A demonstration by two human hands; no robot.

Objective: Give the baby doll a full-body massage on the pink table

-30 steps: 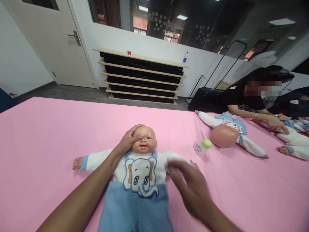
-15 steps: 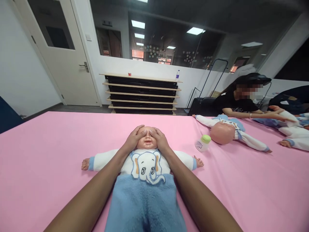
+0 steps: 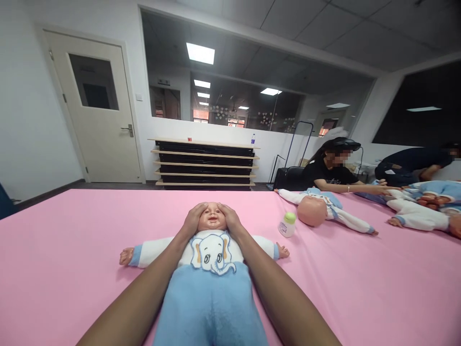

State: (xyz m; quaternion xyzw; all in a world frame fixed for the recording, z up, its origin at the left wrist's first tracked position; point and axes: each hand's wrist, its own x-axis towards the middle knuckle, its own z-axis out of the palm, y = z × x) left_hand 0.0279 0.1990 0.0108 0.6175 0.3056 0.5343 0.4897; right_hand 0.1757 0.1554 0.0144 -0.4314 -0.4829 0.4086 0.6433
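A baby doll (image 3: 212, 298) lies on its back in front of me, arms spread wide. It wears a white top with an elephant face and blue trousers. My left hand (image 3: 195, 218) cups the left side of the doll's head, its fingers curved over the forehead. On the other side, my right hand (image 3: 229, 217) wraps round the head in the same way, thumb near the brow. The doll's eyes, nose and mouth show between my hands. To the right of the doll stands a small white bottle (image 3: 287, 227) with a green cap.
The pink table cover (image 3: 72, 269) spreads around the doll. A second doll (image 3: 311, 211) lies at the right, with more dolls beyond. A person (image 3: 331, 173) in black sits at the far edge, reaching toward them. Stacked boards (image 3: 205, 170) stand by the wall.
My thumbs and fingers have slid from over the doll's eyes up and outward to the forehead and sides, uncovering the eyes. The view has tilted up.
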